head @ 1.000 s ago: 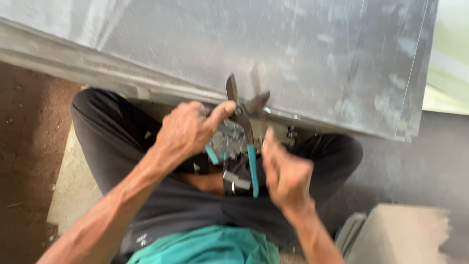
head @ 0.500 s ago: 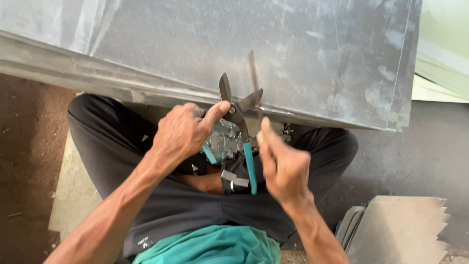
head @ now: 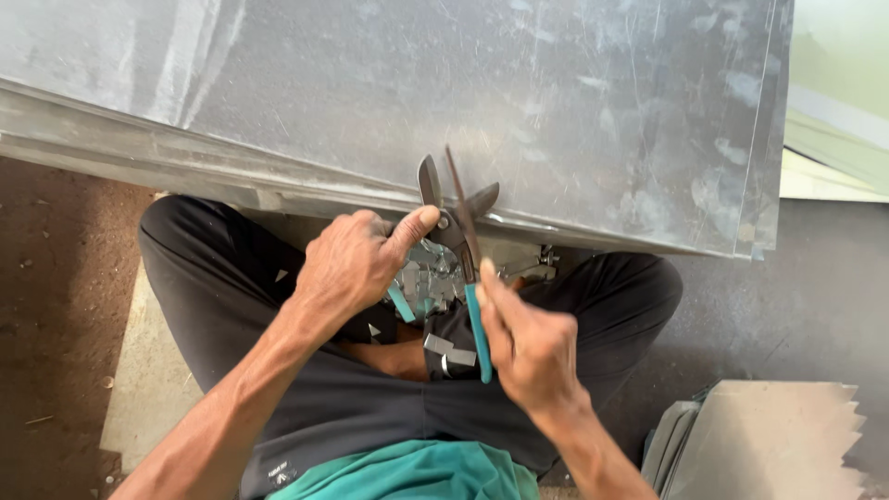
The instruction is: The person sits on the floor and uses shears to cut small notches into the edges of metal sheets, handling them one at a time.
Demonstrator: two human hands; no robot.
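Observation:
I sit cross-legged in black trousers with a pair of tin snips (head: 444, 218) held over my lap, its dark blades apart and pointing up at the sheet edge. My left hand (head: 356, 264) grips the snips near the pivot, the thumb pressed along one blade; a teal snip handle (head: 401, 303) sticks out below the fingers. My right hand (head: 528, 347) holds a thin dark tool with a teal handle (head: 478, 333), its slim shaft lying against the snips' pivot. A small bent metal piece (head: 448, 352) rests in my lap.
A large grey galvanised metal sheet (head: 519, 93) lies in front of my knees, its folded edge close to the snips. A smaller sheet with a zigzag-cut edge (head: 778, 444) lies at the lower right. Bare brown ground (head: 56, 306) is on the left.
Both hands and the snips have stayed together over the lap. The right hand has shifted slightly closer to the snips, and the thin tool now lies against the pivot.

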